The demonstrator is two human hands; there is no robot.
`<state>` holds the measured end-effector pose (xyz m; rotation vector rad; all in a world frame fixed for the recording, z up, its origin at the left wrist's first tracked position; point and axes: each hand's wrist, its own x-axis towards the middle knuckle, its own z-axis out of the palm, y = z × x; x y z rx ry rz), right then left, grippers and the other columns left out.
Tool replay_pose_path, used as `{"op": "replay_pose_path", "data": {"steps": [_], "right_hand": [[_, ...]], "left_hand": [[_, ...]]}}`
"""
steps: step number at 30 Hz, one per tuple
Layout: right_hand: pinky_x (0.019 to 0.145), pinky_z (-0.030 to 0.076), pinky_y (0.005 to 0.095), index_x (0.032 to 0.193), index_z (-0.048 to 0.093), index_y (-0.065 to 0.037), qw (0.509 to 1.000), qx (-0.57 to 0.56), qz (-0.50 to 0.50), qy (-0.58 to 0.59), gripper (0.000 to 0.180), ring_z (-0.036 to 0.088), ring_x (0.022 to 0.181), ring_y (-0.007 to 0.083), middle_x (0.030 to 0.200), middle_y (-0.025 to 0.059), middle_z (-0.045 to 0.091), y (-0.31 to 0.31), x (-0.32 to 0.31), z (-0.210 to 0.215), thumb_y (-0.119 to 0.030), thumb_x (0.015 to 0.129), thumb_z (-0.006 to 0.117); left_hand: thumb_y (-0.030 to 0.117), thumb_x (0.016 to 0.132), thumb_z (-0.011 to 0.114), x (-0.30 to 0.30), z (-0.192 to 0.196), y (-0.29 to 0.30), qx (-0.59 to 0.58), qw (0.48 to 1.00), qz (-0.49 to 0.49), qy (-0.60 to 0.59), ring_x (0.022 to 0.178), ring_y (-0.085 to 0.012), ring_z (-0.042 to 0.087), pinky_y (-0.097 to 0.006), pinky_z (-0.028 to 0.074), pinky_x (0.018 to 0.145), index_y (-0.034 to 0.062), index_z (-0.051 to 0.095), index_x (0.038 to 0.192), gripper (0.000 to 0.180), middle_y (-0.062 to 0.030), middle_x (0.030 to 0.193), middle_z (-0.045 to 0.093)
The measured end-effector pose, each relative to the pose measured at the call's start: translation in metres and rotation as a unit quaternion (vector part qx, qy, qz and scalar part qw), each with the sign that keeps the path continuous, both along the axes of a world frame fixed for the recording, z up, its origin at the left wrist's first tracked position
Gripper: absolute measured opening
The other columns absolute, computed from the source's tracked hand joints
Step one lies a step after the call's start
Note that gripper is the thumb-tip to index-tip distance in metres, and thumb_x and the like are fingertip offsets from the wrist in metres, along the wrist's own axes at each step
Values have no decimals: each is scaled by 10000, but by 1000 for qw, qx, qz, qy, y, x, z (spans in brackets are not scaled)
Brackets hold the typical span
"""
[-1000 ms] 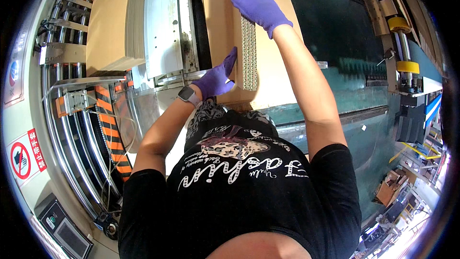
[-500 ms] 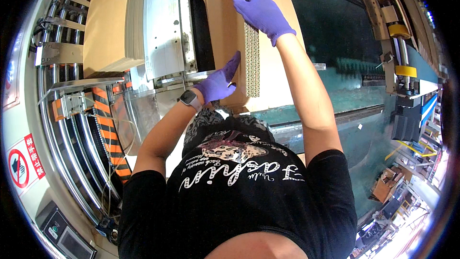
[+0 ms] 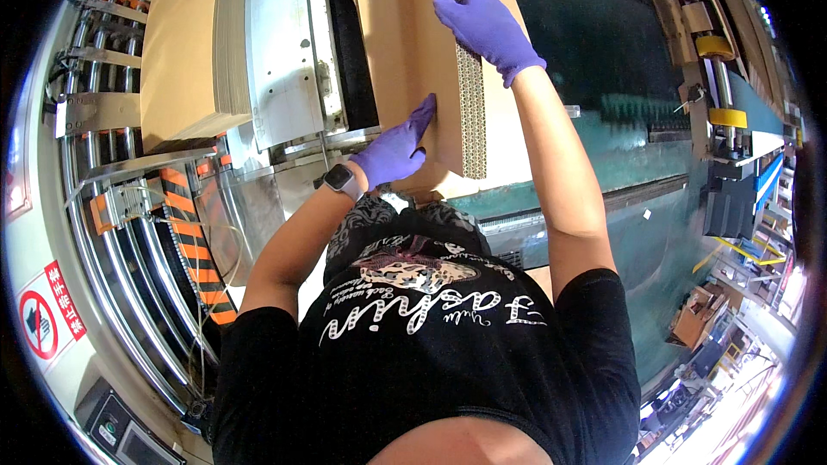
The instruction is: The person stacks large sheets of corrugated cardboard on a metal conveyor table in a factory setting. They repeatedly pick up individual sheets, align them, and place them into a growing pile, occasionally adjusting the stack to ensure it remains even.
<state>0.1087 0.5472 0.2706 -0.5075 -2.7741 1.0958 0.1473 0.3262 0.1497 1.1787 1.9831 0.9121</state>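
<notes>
A bundle of brown corrugated cardboard sheets stands on edge in front of me, its fluted edges facing up. My right hand, in a purple knit glove, grips the top edges of the bundle toward its far end; some of its fingers are hidden behind the sheets. Against the bundle's left face rests my left hand, gloved the same way. Its fingers are stretched out and the thumb stands apart. More brown cardboard shows just right of the bundle, under my right forearm.
On the left, a tall cardboard stack stands beside a metal plate. Metal rollers and an orange-and-black striped guard lie nearer. A dark green surface stretches right, toward yellow-ringed rollers.
The bundle's top edge has shifted right in the view, along with my right hand gripping it. My left hand stays flat on the face, slightly farther right. The left stack appears slightly farther left.
</notes>
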Motion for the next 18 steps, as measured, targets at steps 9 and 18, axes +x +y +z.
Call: {"op": "replay_pose_path", "data": {"steps": [9, 18], "right_hand": [[808, 498, 506, 1100, 360, 67, 1000, 21, -8, -6, 527, 633, 844, 478, 889, 331, 628, -13, -3, 1, -357, 820, 499], [805, 502, 504, 1119, 363, 64, 999, 28, -7, -16, 528, 640, 845, 465, 888, 327, 628, -25, -7, 4, -352, 822, 495]], "left_hand": [[42, 774, 508, -1, 12, -5, -25, 999, 0, -31, 1192, -438, 482, -433, 404, 1024, 25, 68, 1498, 847, -298, 1459, 290], [50, 786, 522, -10, 18, -15, -23, 998, -29, -42, 1256, -413, 439, -412, 391, 1046, 40, 62, 1504, 853, -255, 1512, 217]]}}
